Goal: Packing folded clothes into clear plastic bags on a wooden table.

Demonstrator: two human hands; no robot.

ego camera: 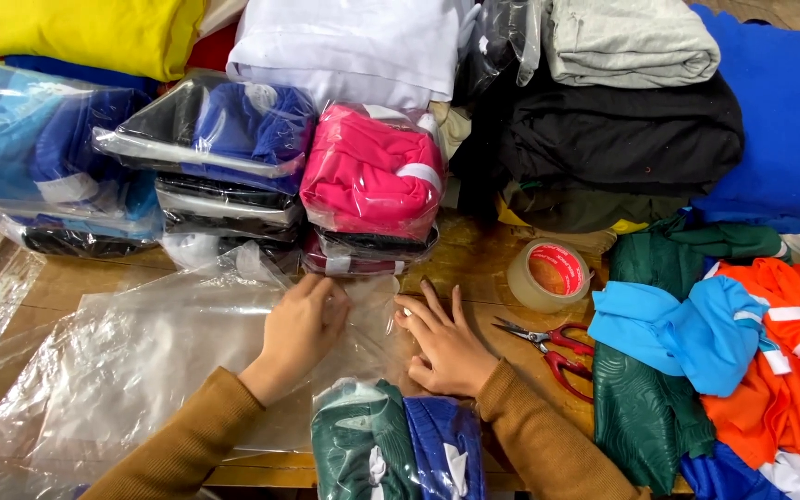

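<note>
My left hand [300,324] pinches the open end of a clear plastic bag [372,370], fingers curled on the film. My right hand [444,347] lies open and flat on the same bag, which holds green and blue folded cloth [400,444] on the table [474,259]. Red-handled scissors [553,352] and a tape roll [548,275] lie just right.

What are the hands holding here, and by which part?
The left hand pinches the open top edge of the clear plastic bag of folded garments; the right hand presses flat on that end.
</note>
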